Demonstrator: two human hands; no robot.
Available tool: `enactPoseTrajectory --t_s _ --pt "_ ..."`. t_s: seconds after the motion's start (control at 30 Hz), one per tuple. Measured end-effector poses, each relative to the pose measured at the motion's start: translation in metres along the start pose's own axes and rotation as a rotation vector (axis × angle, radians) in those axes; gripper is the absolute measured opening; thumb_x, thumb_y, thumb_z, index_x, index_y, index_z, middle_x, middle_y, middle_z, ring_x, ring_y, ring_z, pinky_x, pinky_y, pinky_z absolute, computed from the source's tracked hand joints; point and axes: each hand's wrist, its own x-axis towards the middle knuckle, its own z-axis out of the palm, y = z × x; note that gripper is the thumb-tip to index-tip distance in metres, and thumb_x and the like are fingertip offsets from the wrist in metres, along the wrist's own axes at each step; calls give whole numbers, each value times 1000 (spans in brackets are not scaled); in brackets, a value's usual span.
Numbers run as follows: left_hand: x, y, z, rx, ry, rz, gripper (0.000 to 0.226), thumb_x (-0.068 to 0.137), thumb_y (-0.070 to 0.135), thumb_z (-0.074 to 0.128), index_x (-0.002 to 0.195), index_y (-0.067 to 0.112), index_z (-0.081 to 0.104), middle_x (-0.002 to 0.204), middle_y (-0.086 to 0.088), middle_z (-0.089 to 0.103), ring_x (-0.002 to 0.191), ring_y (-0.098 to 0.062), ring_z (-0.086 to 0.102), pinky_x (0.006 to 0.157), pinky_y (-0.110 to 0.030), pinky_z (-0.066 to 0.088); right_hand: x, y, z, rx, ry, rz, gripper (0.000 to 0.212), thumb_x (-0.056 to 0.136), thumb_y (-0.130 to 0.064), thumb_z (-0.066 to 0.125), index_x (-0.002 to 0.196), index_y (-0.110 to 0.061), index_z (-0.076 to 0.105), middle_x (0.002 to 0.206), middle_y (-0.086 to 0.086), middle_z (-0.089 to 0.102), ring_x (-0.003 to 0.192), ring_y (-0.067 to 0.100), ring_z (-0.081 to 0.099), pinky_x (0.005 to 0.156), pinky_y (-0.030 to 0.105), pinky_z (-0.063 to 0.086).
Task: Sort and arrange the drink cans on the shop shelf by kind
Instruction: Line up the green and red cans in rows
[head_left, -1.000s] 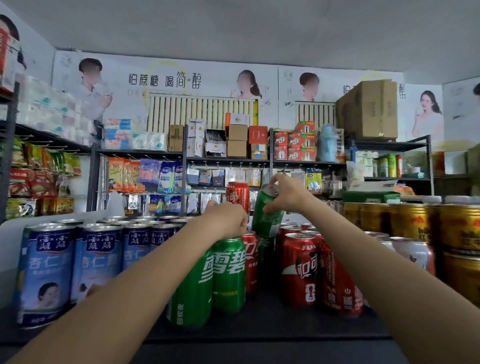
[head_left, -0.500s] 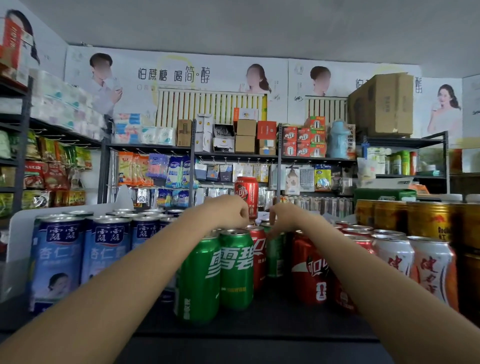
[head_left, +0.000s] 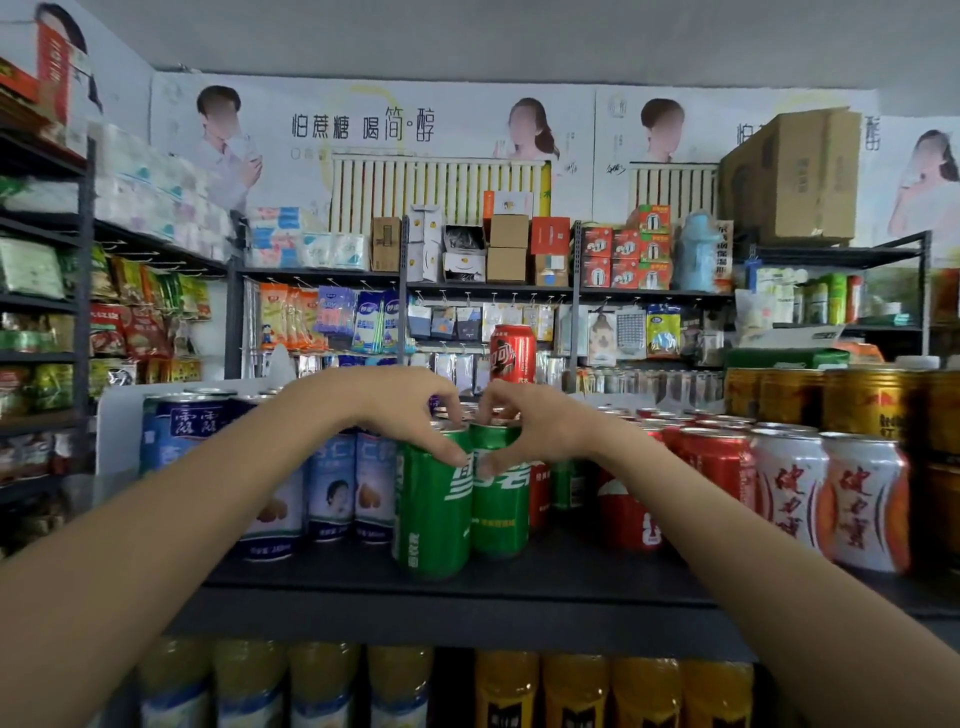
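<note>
Two green cans stand side by side at the front of the dark shelf (head_left: 467, 590). My left hand (head_left: 400, 410) grips the top of the left green can (head_left: 431, 514), thumb down its front. My right hand (head_left: 535, 428) grips the top of the right green can (head_left: 501, 514) the same way. A third green can (head_left: 566, 483) stands behind them beside a red can (head_left: 628, 514). Blue-and-white cans (head_left: 332, 488) fill the left, more red cans (head_left: 717, 462) the right. One red can (head_left: 512, 353) stands raised at the back.
White-and-orange cans (head_left: 831, 493) and gold cans (head_left: 862, 405) line the right end of the shelf. Yellow drink bottles (head_left: 576, 686) stand on the level below. Racks of snacks and boxes fill the background beyond the shelf.
My right hand has left the green can it set down at the back. Both hands have come forward onto the tops of the two front green cans.
</note>
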Motion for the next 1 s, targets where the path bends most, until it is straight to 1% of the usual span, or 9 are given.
enactPoseTrajectory --t_s 0.17,0.3,0.4,0.53,0.63,0.7,0.77,0.87,1.0 --pt "3 1 2 -111 -1 107 45 74 41 71 113 32 50 129 2 50 113 -11 48 102 -38 39 -23 13 -30 13 15 106 42 71 -29 77 101 -17 50 95 -11 48 99 16 48 86 30 39" --pt "14 23 5 -241 -37 158 46 76 29 72 117 25 49 127 0 51 107 -12 50 101 -37 40 -29 26 -34 -89 77 190 48 71 -27 78 109 -15 50 102 -5 47 98 16 46 85 27 35" --pt "28 31 11 -320 -59 177 49 78 26 71 120 24 46 132 -1 49 119 -17 48 104 -36 38 -23 31 -29 -70 35 218 46 70 -24 78 103 -16 49 111 1 51 100 19 48 97 34 40" --pt "36 29 12 -424 -109 171 56 82 28 66 131 20 41 138 0 46 124 -15 43 105 -28 32 -23 37 -27 -37 -47 237 46 69 -22 79 100 -19 46 104 -1 48 106 23 50 98 37 38" --pt "42 20 8 -525 31 166 42 91 32 51 130 17 46 133 4 49 117 -9 46 100 -23 34 -23 40 -27 -25 -78 225 43 68 -23 79 92 -25 43 107 0 49 110 24 49 102 41 38" --pt "52 15 12 -398 181 154 33 95 24 47 126 15 52 131 1 52 119 -12 48 102 -26 37 -22 40 -27 -25 -77 214 43 68 -23 80 88 -27 42 111 3 51 110 24 49 103 43 38" --pt "64 15 22 -202 216 142 30 94 14 48 123 13 56 128 -3 56 116 -16 52 100 -29 40 -22 41 -26 -34 -59 201 43 68 -23 80 86 -29 41 109 2 51 105 21 48 101 40 39" --pt "79 15 37 -112 268 112 27 89 5 53 112 16 62 119 -1 60 107 -17 54 96 -33 44 -22 43 -24 -39 -29 203 44 67 -24 80 91 -26 43 118 4 51 108 21 47 100 39 39" --pt "84 15 32 21 368 149 14 86 11 60 97 15 65 99 4 60 93 -11 52 93 -30 42 -21 44 -23 -45 -2 216 47 66 -25 81 96 -22 45 121 4 50 113 23 47 99 38 39"
